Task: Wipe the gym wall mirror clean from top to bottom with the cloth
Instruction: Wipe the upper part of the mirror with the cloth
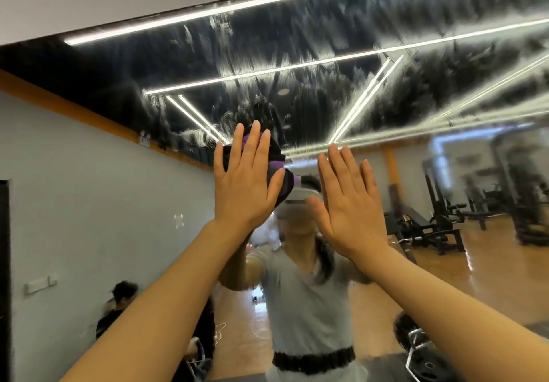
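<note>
The wall mirror point(386, 90) fills most of the view, and its upper part is covered in white smeary streaks. My left hand point(248, 179) presses a purple and black cloth point(277, 158) flat against the glass with straight fingers, about at the lower edge of the streaks. Just to its right, my right hand point(347, 203) lies flat on the mirror with its fingers straight and together, holding nothing. The cloth shows only past my left fingers and thumb.
The mirror's top edge point(148, 23) meets a white wall above. Reflected in the glass are my own figure point(309, 292), a person sitting low on the left point(121, 304), weight benches and machines point(439, 227) on the right, and a wooden floor.
</note>
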